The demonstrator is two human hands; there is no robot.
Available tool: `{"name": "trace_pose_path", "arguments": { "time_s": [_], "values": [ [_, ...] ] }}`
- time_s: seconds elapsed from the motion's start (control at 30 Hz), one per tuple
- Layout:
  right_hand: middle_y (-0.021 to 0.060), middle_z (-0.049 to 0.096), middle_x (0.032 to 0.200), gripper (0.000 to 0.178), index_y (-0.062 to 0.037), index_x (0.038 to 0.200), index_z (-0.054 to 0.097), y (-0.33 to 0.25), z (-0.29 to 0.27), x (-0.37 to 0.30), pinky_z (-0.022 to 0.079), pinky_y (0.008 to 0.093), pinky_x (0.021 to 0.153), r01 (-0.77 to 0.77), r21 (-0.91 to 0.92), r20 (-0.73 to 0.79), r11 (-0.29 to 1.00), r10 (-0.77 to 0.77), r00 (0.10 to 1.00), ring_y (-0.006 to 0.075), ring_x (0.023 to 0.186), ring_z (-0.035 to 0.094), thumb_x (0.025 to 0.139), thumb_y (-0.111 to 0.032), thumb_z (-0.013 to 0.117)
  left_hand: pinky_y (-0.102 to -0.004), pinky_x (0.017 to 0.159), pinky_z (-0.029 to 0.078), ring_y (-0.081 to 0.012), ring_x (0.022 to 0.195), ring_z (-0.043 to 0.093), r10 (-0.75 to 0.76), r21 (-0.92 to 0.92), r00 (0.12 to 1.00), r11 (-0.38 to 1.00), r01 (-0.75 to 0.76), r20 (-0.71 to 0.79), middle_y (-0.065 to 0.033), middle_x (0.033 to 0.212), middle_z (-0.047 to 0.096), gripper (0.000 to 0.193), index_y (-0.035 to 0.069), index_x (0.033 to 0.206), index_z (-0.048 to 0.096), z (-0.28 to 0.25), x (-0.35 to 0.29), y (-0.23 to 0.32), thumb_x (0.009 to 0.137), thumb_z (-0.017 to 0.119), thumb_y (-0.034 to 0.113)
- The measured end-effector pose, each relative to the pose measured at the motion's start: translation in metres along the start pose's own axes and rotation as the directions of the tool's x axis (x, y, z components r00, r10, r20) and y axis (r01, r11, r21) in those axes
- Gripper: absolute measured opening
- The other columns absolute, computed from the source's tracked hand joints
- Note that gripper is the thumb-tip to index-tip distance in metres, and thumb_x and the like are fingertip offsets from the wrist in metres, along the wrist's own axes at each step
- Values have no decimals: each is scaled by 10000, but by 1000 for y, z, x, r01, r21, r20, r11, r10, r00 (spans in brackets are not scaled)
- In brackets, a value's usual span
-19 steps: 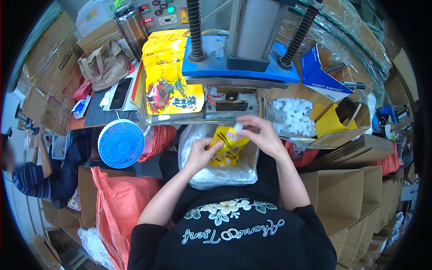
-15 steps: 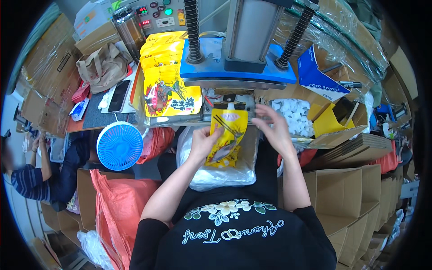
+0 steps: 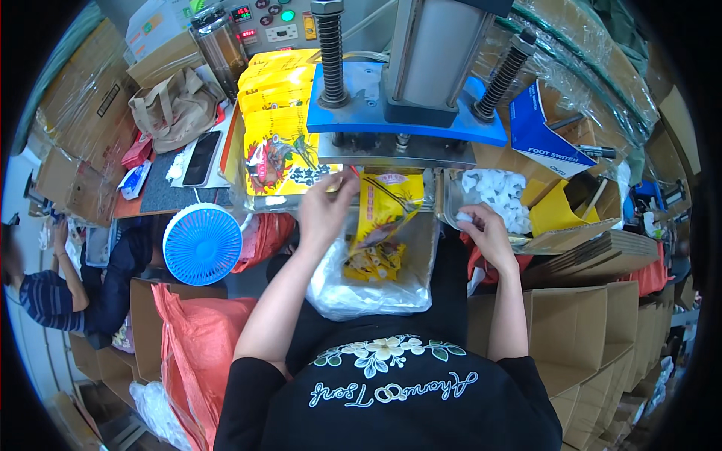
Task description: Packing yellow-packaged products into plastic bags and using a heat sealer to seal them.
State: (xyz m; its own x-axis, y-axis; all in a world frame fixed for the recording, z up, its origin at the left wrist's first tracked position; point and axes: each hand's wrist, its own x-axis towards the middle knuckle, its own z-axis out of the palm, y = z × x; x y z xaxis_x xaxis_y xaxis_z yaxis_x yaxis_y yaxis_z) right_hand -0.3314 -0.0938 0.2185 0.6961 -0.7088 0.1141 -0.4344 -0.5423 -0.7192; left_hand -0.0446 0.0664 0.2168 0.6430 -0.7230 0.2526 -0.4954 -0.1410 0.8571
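Note:
A yellow printed pouch (image 3: 385, 209) hangs from under the metal block (image 3: 398, 152) of a press, its top edge beneath the block and its lower end over a plastic-lined box (image 3: 418, 263). More yellow pouches (image 3: 374, 263) lie in that box. My left hand (image 3: 325, 210) is raised beside the hanging pouch, in front of a stack of yellow pouches (image 3: 282, 154); its bent fingers are smeared by motion. On the right, my right hand (image 3: 487, 234) pinches a small white piece (image 3: 464, 217) at the near edge of a clear tray of white pieces (image 3: 496, 197).
A blue fan (image 3: 201, 244) stands at the left, near a phone (image 3: 201, 158) and a cloth bag (image 3: 174, 109). Cartons (image 3: 568, 331) fill the lower right. A red bag (image 3: 199, 338) is at the lower left. Another person (image 3: 56, 293) sits at the far left.
My left hand has let go of the pouch and moved up and left. My right hand has moved right and down to the white pieces. The press block has come down over the pouch's top.

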Motion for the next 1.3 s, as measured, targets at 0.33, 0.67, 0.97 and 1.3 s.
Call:
{"name": "trace_pose_path", "arguments": {
  "time_s": [0.33, 0.67, 0.97, 1.3],
  "values": [
    [32, 584, 826, 173, -3, 1049, 618, -21, 5, 5, 451, 252, 677, 42, 90, -292, 995, -14, 956, 102, 724, 532, 887, -64, 621, -380, 826, 451, -238, 838, 632, 176, 251, 975, 958, -138, -135, -68, 824, 692, 81, 46, 883, 705, -57, -35, -43, 803, 698, 59],
    [88, 599, 853, 180, -50, 951, 666, -109, 33, 12, 461, 403, 815, 536, -144, 284, 832, -485, 827, 293, 871, 568, 818, -171, 661, -312, 637, 492, -215, 647, 659, -24, -41, 944, 998, 40, 329, -144, 756, 682, 167, 15, 914, 712, -9, -86, -9, 790, 715, 127],
    [129, 634, 1060, 428, -56, 1245, 579, -86, 21, 13, 459, 354, 883, 280, -83, 20, 956, -280, 960, 275, 989, 606, 847, -177, 681, -224, 604, 479, -45, 678, 596, -256, -308, 870, 862, 403, 421, -51, 763, 690, 281, -61, 904, 700, 17, -60, -3, 895, 679, 219],
    [153, 672, 966, 288, -93, 1098, 672, -8, -23, -14, 500, 409, 773, -183, -514, -239, 838, 65, 969, 321, 862, 654, 845, -230, 662, -290, 669, 556, -163, 758, 684, -415, -620, 770, 457, 637, 485, -126, 899, 699, 214, -69, 963, 648, 43, -9, 4, 906, 653, 137]
  ]
}}
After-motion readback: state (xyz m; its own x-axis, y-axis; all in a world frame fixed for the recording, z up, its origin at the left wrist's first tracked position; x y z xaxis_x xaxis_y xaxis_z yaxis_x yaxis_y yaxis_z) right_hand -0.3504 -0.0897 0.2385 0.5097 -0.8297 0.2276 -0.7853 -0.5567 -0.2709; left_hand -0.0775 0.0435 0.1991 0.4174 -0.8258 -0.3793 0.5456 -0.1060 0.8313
